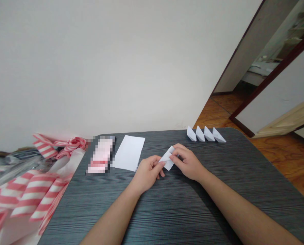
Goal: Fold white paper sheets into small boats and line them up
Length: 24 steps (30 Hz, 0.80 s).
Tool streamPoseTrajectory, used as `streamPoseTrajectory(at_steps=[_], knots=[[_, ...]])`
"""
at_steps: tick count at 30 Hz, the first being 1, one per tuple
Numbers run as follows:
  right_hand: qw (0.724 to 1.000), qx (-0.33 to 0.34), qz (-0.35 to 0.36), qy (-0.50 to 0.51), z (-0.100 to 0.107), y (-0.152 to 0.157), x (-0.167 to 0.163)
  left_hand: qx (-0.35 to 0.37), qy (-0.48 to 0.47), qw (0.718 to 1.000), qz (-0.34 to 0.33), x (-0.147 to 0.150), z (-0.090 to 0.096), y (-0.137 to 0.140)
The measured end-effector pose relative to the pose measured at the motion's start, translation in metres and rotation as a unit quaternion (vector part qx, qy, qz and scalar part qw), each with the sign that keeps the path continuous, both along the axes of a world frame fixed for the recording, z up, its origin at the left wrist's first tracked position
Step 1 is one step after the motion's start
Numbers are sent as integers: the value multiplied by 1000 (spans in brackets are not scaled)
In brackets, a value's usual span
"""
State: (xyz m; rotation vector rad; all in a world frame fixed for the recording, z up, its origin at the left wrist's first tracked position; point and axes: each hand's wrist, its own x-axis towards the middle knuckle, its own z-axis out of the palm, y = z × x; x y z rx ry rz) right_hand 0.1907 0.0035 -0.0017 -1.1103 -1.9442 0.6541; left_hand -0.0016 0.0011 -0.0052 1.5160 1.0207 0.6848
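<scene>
Left hand (146,173) and right hand (189,162): both sets of fingers pinch folded paper (168,158), mid worktop (157,211). Four folded pieces (200,134) in row, far right. Sheets (130,153) left of hands; pixelated phone (101,155) further left.

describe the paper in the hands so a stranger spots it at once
Find the dark striped table before the pale wall. Near its middle, the left hand and right hand pinch a small folded white paper. Unlike the flat white paper on its left and the four pointed paper shapes on its right, it alone is held.
</scene>
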Motion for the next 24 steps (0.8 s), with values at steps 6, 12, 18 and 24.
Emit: streamPoseTrajectory(at_steps=[6, 12, 18, 24], knots=[[1000, -4, 14, 5, 0, 0, -2, -5, -8, 1000, 11, -1, -2, 0], [1000, -6, 17, -1, -2, 0, -2, -12, -10, 1000, 4, -1, -2, 0], [1000, -3, 26, 3, -1, -1, -3, -4, 10, 1000, -5, 0, 2, 0], [1000, -7, 27, 0, 1, -2, -3, 17, 30, 999, -2, 1, 3, -2]])
